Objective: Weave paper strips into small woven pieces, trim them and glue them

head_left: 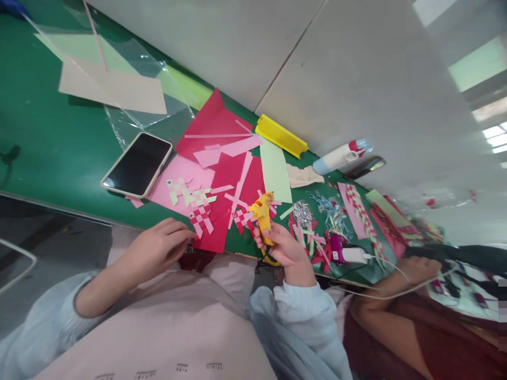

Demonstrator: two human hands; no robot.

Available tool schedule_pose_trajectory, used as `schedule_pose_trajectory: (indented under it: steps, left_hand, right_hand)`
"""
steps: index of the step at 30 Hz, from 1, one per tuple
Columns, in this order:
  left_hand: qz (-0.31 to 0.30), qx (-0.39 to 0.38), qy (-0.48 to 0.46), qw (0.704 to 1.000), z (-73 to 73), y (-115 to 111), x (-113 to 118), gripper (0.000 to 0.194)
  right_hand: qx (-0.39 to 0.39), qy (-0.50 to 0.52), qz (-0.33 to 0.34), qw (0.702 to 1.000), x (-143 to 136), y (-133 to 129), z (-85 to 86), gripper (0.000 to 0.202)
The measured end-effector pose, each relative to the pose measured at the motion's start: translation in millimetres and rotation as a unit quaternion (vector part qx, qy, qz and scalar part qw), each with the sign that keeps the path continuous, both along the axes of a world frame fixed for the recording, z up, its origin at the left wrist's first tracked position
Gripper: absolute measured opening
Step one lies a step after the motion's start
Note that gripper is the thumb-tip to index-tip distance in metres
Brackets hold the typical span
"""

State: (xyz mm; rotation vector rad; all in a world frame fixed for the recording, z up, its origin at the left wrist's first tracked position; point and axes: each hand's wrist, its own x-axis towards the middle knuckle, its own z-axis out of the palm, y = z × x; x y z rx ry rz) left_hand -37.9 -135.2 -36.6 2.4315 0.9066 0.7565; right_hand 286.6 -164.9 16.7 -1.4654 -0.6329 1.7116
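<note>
A yellow glue gun [263,224] is in my right hand [284,244], its handle wrapped by my fingers and its body up over the red paper [214,240]. My left hand [168,243] is at the table's front edge, fingers curled together; whether anything small is between the fingertips is hidden. Just beyond it lie woven paper fish, one pink and red [201,217] and one green and white [178,190]. Another red and pink woven piece [240,219] lies beside the glue gun's nozzle. Pink paper strips [241,184] are scattered over the red sheets.
A phone [137,164] lies on the green table [35,126] at left. Behind are a yellow trough-like holder [281,136] and a white bottle [336,158]. Paper scraps [312,240] and a purple-and-white charger [348,255] lie at right, near another person's arm [390,295].
</note>
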Motion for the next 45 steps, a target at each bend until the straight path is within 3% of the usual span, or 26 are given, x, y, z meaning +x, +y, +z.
schedule_pose_trajectory:
  steps: [7,12,18,27,38,45]
  left_hand:
    - [-0.01,0.011,0.009,1.0,-0.4,-4,1,0.028]
    - [-0.021,0.021,0.004,1.0,0.6,-4,6,0.028]
    - [-0.027,0.01,-0.002,1.0,0.0,-5,13,0.027]
    - [0.013,0.026,0.046,0.999,-9.0,-9,15,0.027]
    - [0.095,0.051,0.065,0.992,-2.4,-13,32,0.023]
    - [0.098,0.069,0.095,0.988,-5.3,4,55,0.024]
  right_hand:
    - [0.106,-0.069,-0.051,0.991,-23,-8,1.6,0.047]
    - [0.157,-0.134,-0.069,0.976,-24,-16,5.9,0.046]
    - [0.123,-0.124,-0.099,0.98,-14,-22,10.3,0.076]
    - [0.116,-0.058,-0.131,0.983,-19,-34,12.0,0.045]
    - [0.091,0.005,-0.043,0.995,-41,-49,-4.9,0.055]
    - [0.098,-0.011,-0.058,0.993,-51,-51,-15.1,0.055]
